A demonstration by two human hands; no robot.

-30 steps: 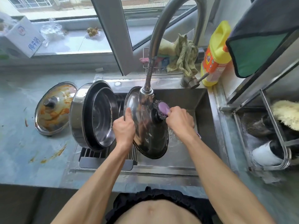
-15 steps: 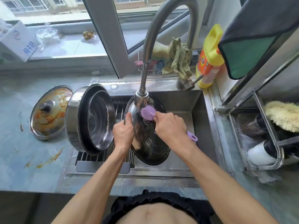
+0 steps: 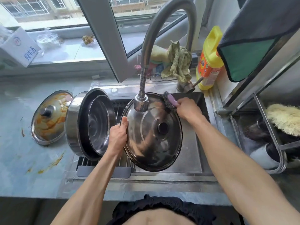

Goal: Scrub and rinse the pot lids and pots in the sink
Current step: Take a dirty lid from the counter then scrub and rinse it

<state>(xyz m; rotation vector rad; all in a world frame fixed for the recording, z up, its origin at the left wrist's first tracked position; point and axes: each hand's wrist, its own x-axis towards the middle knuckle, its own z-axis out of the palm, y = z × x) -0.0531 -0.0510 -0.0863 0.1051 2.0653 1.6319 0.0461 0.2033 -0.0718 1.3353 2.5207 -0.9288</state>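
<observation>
Scrubbing 1 pot lid over the sink

The left hand (image 3: pixel 117 137) grips the pot lid (image 3: pixel 153 132) by its rim above the sink (image 3: pixel 198 143); the right hand (image 3: pixel 188 108) grips the scrubber (image 3: pixel 169 101) at the far edge. Best to work around the rim under the faucet (image 3: pixel 141 103). In view: 2 lids, counting the sauce-stained lid (image 3: pixel 50 116) on the table (image 3: pixel 14 151), and 2 nested pots (image 3: pixel 90 125).

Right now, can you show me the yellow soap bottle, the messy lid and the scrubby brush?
yellow soap bottle (image 3: pixel 211 51), head view, upper body.
messy lid (image 3: pixel 53 117), head view, stained dome.
scrubby brush (image 3: pixel 170 100), head view, purple back.
</observation>
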